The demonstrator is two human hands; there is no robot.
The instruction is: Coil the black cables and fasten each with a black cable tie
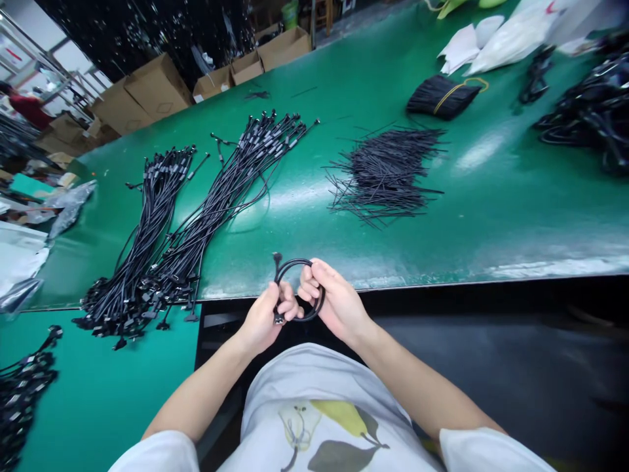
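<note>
A black cable (pixel 293 263) is looped into a ring between my two hands, in front of the table's near edge. My left hand (pixel 268 318) pinches the ring's left side, with one connector sticking up above the fingers and another below them. The ring's right side is gripped by my right hand (pixel 337 298). Two long bundles of black cables, one on the left (pixel 160 203) and one nearer the middle (pixel 216 203), lie on the green table (pixel 289 229). Right of them is a loose pile of thin black ties (pixel 388 170).
A banded black bundle (pixel 439 98) lies behind the ties. Coiled cables (pixel 594 111) are heaped at the far right, near white bags (pixel 521 39). Cardboard boxes (pixel 157 88) stand along the far edge. More cables (pixel 24 400) lie lower left. A person (pixel 29 108) is far left.
</note>
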